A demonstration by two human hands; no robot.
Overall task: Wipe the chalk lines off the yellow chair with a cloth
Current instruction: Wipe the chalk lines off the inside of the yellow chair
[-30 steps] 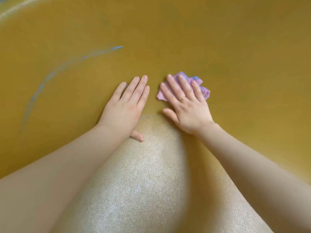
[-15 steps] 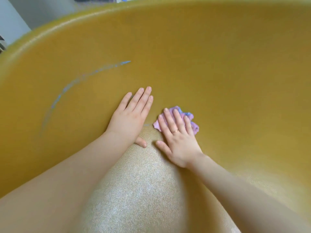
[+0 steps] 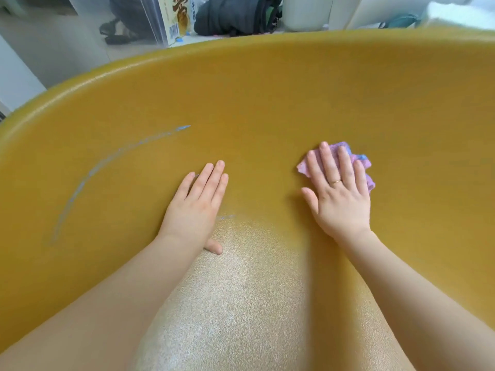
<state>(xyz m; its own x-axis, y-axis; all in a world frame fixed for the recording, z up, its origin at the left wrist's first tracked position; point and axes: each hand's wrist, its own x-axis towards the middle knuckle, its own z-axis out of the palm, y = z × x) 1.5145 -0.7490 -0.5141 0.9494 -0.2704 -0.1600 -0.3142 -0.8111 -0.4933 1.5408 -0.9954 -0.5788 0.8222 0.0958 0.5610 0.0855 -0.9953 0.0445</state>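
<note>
We press the crumpled purple cloth (image 3: 360,163) flat against the yellow chair (image 3: 267,103) under our right hand (image 3: 338,194), fingers slightly spread over it, its edges poking out beyond the fingertips. Our left hand (image 3: 197,204) lies flat, fingers together, well apart from it. A curved blue chalk line (image 3: 107,162) runs left of that hand, with bare seat between the hands and up to the rim.

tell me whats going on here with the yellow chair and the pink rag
A person is wiping chalk off a yellow chair. The right hand presses a pink cloth flat against the seat, while the left hand rests bare and flat beside it. A long curved chalk line remains at the left, plus a short mark near the left hand.
</note>
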